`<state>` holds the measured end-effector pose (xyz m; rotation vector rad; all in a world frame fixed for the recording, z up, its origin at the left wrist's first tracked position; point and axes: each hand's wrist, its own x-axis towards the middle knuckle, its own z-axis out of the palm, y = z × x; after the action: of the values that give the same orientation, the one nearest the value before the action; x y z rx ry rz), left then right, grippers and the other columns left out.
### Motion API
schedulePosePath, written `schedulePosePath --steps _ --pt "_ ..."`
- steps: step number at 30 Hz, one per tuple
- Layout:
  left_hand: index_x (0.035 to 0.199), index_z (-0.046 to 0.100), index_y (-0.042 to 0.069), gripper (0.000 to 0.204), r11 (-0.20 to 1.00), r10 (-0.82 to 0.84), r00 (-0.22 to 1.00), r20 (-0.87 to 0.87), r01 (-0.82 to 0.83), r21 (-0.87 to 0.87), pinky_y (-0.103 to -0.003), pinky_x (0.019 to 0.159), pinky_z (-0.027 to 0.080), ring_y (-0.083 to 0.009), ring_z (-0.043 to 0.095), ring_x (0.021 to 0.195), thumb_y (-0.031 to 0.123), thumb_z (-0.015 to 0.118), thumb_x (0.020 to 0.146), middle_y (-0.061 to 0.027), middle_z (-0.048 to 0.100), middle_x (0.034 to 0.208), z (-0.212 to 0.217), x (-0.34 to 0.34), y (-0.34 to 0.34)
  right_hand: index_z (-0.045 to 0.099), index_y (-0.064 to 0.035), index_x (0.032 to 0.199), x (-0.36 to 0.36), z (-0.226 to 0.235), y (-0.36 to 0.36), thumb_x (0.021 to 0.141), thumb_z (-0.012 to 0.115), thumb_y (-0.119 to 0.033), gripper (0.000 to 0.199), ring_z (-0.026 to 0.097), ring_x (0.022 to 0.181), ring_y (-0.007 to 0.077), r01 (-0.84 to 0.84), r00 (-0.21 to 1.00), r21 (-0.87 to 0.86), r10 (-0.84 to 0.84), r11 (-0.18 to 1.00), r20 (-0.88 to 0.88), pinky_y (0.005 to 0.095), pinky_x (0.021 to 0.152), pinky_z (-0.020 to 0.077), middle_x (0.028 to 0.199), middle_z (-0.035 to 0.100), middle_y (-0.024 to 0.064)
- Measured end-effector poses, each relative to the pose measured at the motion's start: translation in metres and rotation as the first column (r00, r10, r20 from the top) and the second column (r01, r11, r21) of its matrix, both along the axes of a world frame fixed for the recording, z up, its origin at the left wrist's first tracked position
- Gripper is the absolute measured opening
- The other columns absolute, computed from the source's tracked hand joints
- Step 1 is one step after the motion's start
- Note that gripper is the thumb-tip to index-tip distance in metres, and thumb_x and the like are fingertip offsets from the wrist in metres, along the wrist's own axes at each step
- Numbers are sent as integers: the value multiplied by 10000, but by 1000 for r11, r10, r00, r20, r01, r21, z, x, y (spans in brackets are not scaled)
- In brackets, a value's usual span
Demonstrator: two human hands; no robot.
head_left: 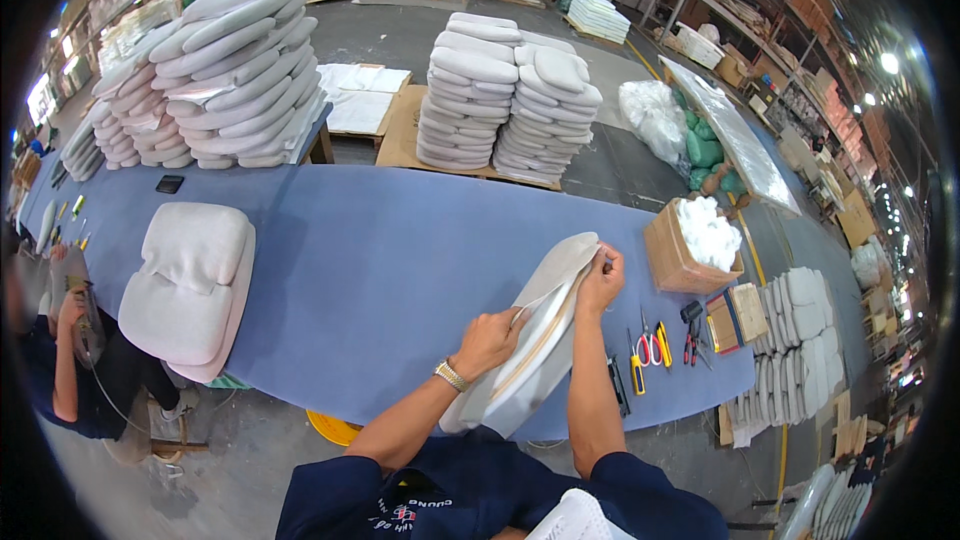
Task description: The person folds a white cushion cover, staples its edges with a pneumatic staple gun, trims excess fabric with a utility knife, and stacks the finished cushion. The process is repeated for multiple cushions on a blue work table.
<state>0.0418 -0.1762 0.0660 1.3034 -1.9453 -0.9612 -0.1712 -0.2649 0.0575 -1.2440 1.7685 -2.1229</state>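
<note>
A light grey fabric seat cushion (550, 273) stands on its edge in front of me at the table's near side, leaning up against my body. Its cover gapes along one long side, where white padding and a tan strip show. My left hand (488, 342), with a watch on the wrist, pinches the cover's edge about midway along this gap. At the cushion's far end, my right hand (601, 282) is closed around the corner of the cover.
On the blue-covered table (340, 240), scissors (645, 348), a yellow screwdriver (637, 374) and pliers (690, 340) lie right, near a carton of white stuffing (680, 260). Stacked cushions (185, 285) lie left, beside a seated co-worker (60, 370). Taller cushion piles (240, 70) stand behind.
</note>
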Motion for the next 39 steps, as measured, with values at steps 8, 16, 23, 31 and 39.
schedulePosePath --steps 8,16,23,31,39 --pt "907 648 -56 526 954 148 982 -118 -110 280 -466 614 459 -376 593 601 400 464 1095 -267 598 684 -32 -69 -56 726 -29 951 -93 -48 -73 957 700 -198 171 654 855 265 -47 987 231 81 972 -142 369 752 500 945 706 121" --pt "1179 653 9 430 997 71 965 254 -71 -11 -554 731 512 -482 675 792 348 401 1099 -254 692 776 -35 -127 -30 716 -44 937 -111 -82 -103 969 681 -195 158 641 822 203 -255 967 292 248 922 62 345 749 505 906 698 76" --pt "1519 348 -110 568 996 17 993 117 -28 88 -493 1118 396 -473 494 1333 230 434 1071 -351 459 1466 -31 -171 -12 658 -49 910 -118 -71 -109 963 686 -264 223 603 674 237 -376 925 354 321 856 203 376 659 488 792 681 109" --pt "1473 476 -82 577 932 -79 845 -528 250 261 -447 1219 289 -372 419 1458 358 366 1117 -261 445 1561 -84 -134 -65 628 -39 935 -140 -77 -91 995 663 -225 198 540 689 125 -390 920 392 339 833 195 313 644 458 741 611 59" --pt "1454 556 24 471 955 -115 865 -489 232 185 -407 1174 371 -311 499 1418 321 450 1104 -213 541 1504 -101 -194 -219 589 -26 910 -146 -49 -79 1016 620 -184 193 495 688 97 -444 894 487 408 752 185 296 633 440 741 565 8"
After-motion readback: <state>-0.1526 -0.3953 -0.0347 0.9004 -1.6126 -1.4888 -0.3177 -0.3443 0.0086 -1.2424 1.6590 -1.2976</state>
